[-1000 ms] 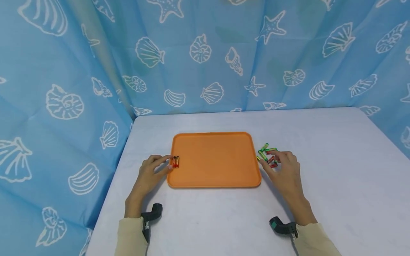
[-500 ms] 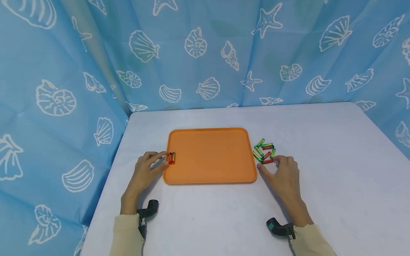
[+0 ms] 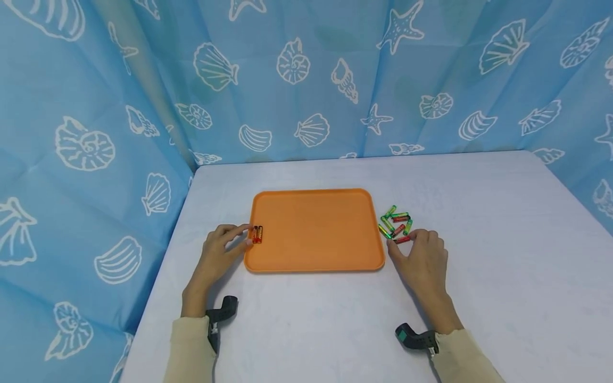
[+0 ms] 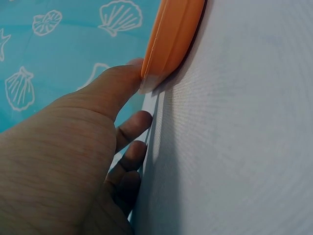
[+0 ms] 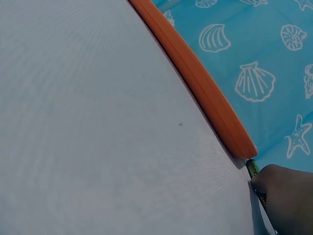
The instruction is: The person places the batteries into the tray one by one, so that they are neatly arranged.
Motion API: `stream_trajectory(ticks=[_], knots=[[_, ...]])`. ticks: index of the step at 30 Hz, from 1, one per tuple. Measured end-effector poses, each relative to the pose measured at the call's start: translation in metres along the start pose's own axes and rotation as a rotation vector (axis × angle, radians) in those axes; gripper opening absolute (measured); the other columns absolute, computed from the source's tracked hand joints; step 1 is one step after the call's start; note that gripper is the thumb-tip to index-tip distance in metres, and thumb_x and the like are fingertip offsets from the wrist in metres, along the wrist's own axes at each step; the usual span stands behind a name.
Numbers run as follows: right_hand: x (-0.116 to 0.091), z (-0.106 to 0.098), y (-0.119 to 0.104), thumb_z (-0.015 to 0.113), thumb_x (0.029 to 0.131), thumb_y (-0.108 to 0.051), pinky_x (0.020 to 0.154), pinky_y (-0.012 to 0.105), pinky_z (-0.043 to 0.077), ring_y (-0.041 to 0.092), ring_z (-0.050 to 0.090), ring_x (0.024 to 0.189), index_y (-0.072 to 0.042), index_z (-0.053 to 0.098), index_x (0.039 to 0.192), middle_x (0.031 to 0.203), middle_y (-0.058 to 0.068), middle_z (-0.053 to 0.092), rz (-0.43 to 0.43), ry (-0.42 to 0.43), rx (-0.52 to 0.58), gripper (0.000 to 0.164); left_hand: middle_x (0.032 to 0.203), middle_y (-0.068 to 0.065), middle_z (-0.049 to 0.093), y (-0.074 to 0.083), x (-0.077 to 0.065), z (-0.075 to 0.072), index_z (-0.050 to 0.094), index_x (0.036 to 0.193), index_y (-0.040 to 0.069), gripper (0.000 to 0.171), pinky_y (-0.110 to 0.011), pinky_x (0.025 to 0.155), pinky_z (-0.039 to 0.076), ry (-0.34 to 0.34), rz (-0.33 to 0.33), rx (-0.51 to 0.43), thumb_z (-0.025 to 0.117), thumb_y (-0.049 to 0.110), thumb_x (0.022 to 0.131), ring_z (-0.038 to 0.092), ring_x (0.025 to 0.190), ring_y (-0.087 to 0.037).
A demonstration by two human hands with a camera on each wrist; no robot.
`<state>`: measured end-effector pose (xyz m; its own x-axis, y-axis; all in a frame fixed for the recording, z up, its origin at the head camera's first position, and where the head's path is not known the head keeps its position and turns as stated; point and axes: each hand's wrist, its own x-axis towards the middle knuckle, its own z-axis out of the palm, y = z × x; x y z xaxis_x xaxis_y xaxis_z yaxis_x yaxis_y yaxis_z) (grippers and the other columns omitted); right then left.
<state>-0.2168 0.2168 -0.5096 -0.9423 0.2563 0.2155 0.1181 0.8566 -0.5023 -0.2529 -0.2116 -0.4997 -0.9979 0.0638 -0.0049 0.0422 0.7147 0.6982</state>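
Battery labels were illegible. Two batteries (image 3: 257, 234) lay at the tray's (image 3: 316, 234) left end, beside the left hand (image 3: 216, 259), finger and thumb apart at the rim. Right hand (image 3: 424, 261) bracketed a red battery (image 3: 403, 240) by the pile (image 3: 398, 231); grip could not be told.

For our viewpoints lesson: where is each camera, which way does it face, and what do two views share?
Head: worn on the head, forward and down over the orange rectangular tray; left hand, right hand, beige sleeves show.
Left wrist: worn there, facing tray edge; left hand.
Right wrist: worn there, facing tray edge; part of right hand.
Shared: both wrist views show tray and blue shell-patterned curtain.
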Motion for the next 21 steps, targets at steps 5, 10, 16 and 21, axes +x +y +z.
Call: stream_trajectory(ticks=[5,10,16,21], knots=[[-0.002,-0.004,0.003,0.073,0.090,-0.037,0.080,0.052,0.040,0.038,0.043,0.102,0.006,0.051,0.121,0.111,0.021,0.046,0.024,-0.035,0.044,0.057,0.138,-0.008,0.047,0.001,0.000,0.001,0.058,0.142,0.029,0.049,-0.064,0.108,0.029,-0.002,-0.010,0.005,0.065,0.045,0.097,0.033,0.134,-0.033],[-0.001,-0.007,0.003,0.073,0.089,-0.034,0.079,0.050,0.040,0.036,0.044,0.100,0.004,0.054,0.119,0.109,0.019,0.048,0.022,-0.037,0.067,0.052,0.138,-0.007,0.047,0.002,0.000,0.000,0.057,0.143,0.030,0.049,-0.064,0.108,0.029,-0.002,-0.017,0.009,0.065,0.045,0.097,0.032,0.134,-0.032],[-0.001,-0.010,0.002,0.073,0.088,-0.034,0.078,0.047,0.039,0.033,0.045,0.096,0.005,0.056,0.115,0.103,0.016,0.049,0.022,-0.039,0.075,0.050,0.137,-0.007,0.047,0.001,0.001,0.000,0.058,0.142,0.029,0.049,-0.063,0.108,0.031,0.004,-0.005,0.015,0.065,0.045,0.096,0.034,0.132,-0.032],[-0.002,-0.011,0.004,0.073,0.088,-0.033,0.083,0.048,0.036,0.032,0.046,0.097,0.005,0.058,0.117,0.104,0.015,0.051,0.016,-0.024,0.117,0.050,0.134,-0.007,0.050,0.001,0.000,0.000,0.061,0.140,0.028,0.046,-0.060,0.106,0.033,0.019,0.020,0.006,0.067,0.041,0.096,0.037,0.128,-0.032]])
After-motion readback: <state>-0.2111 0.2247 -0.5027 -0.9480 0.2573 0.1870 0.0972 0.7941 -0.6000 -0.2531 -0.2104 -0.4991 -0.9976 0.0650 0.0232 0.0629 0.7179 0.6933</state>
